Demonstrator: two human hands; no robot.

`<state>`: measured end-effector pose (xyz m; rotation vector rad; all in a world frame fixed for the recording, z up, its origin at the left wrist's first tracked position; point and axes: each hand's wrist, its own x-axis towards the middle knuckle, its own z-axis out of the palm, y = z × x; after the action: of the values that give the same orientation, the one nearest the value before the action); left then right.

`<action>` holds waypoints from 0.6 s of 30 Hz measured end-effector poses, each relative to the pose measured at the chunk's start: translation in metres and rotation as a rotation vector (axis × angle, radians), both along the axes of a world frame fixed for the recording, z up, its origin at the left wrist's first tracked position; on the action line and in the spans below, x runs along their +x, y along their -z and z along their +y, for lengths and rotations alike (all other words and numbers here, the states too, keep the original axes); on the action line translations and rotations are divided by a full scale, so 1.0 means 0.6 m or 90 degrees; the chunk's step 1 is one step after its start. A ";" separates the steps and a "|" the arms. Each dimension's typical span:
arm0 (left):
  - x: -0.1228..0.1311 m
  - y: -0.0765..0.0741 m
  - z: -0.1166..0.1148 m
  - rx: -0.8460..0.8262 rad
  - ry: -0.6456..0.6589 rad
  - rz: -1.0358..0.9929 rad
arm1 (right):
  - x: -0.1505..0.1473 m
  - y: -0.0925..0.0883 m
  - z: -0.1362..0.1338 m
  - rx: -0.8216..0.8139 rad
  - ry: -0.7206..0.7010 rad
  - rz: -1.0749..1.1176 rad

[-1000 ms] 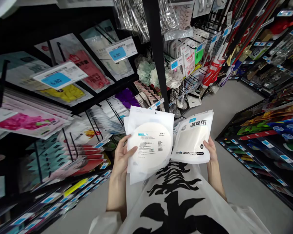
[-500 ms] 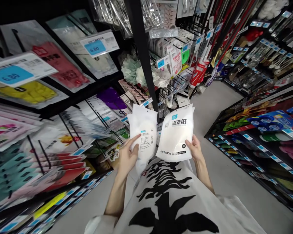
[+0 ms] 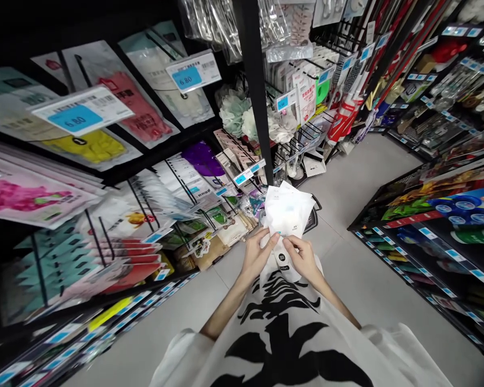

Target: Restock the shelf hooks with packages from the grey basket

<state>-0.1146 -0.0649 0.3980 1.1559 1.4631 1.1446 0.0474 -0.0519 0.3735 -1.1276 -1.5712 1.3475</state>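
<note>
Several white packs of steamer paper are bunched together in front of my chest, their upper edges fanned out. My left hand grips them on the left, thumb laid over the front. On the right, my right hand pinches the packs, its thumb and fingertips close to the left thumb. Below the fingers hangs a lower pack part with a black round "20" mark. The fingers behind the packs are hidden.
Hanging packs of gloves and price tags fill the rack on my left. A dark basket stands on the floor behind the packs. Another stocked shelf lines the aisle on my right.
The packs, held apart in two hands before, are now together in one bunch. Both hands have come close to each other, and the view has shifted slightly left.
</note>
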 end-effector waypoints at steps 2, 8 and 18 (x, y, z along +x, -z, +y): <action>0.000 0.007 -0.001 -0.002 -0.004 -0.019 | -0.003 0.005 0.005 -0.036 -0.019 0.061; -0.009 0.050 -0.003 -0.121 -0.067 -0.168 | -0.013 0.025 0.013 -0.166 0.025 0.167; -0.078 0.082 0.010 -0.188 -0.155 -0.226 | 0.029 0.066 0.020 -0.265 0.237 0.228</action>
<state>-0.1611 -0.0588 0.3488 0.5495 1.4560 1.1786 0.0646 -0.0402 0.3342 -1.2605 -0.7977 1.5485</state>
